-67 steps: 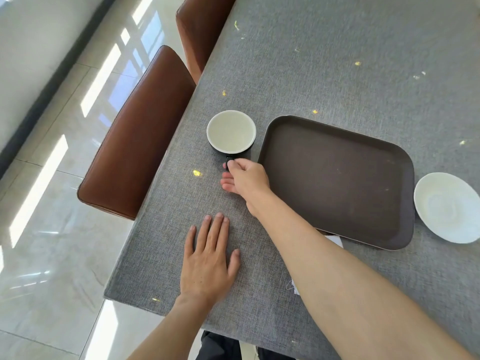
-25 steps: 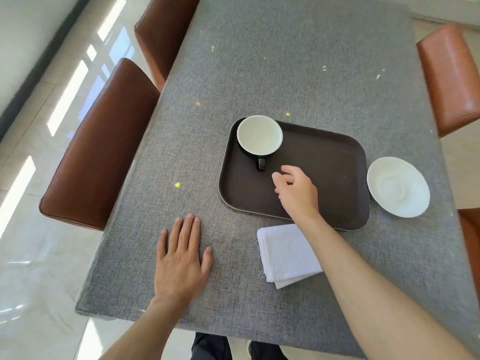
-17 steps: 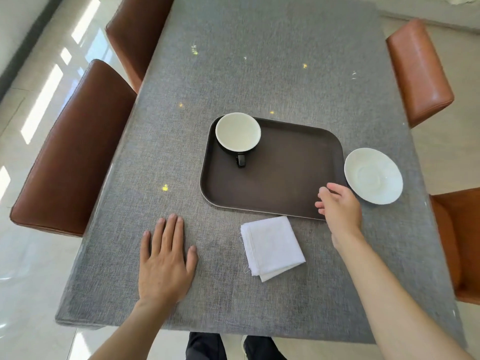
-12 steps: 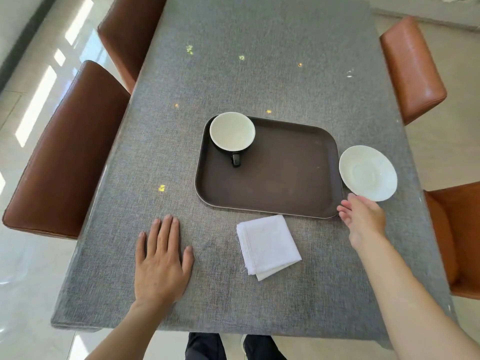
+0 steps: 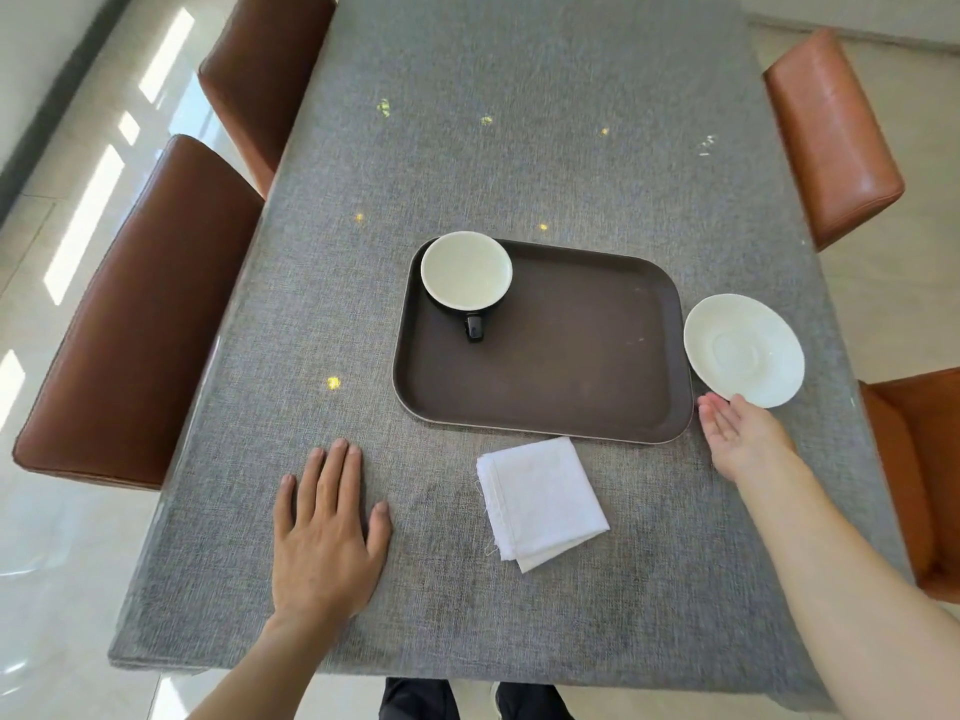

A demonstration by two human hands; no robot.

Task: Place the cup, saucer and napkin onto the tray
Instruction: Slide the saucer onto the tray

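Dark brown rectangular plastic tray with rounded corners (image 5: 571,366): flat on grey woven tablecloth (image 5: 467,148), centre of table
Black cup with pale cream interior (image 5: 466,270): upright in far left corner of tray, handle pointing to near side
Round white ceramic saucer (image 5: 744,350): on tablecloth just beside right edge of tray, not on it
Folded white cloth napkin (image 5: 543,501): on tablecloth near the near edge of tray, one corner close to tray rim, off the tray
Left hand (image 5: 324,532): palm down, flat on tablecloth at near left, fingers spread slightly, holding nothing
Right hand (image 5: 743,439): at near edge of saucer, palm turned up, fingers (image 5: 714,413) extended and loosely apart, tips at saucer rim beside tray corner; contact with rim cannot be told; no closed grasp on anything
Brown leather chairs (image 5: 135,324): two along left side of table, two orange-brown along right
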